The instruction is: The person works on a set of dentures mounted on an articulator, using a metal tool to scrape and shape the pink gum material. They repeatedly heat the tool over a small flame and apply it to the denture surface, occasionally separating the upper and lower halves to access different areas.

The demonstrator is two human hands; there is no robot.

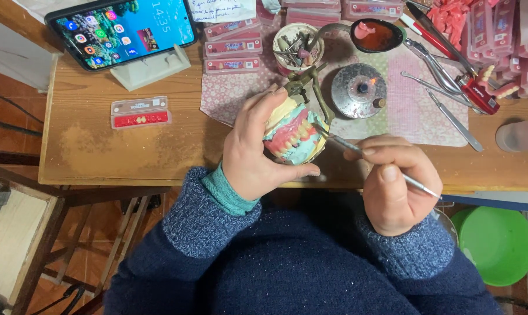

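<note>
On the worn wooden tabletop [130, 151] a smartphone [121, 29] leans on a white stand beside a small clear box of teeth [140, 112]. The left hand [255, 154] is clamped around a denture model [292, 135] at the tabletop's near edge: pale teeth already seated in glossy pink wax, turquoise plaster beneath. The right hand [395, 186] pinches a slim metal wax tool [375, 160], tip touching the wax, so shaping looks unfinished
</note>
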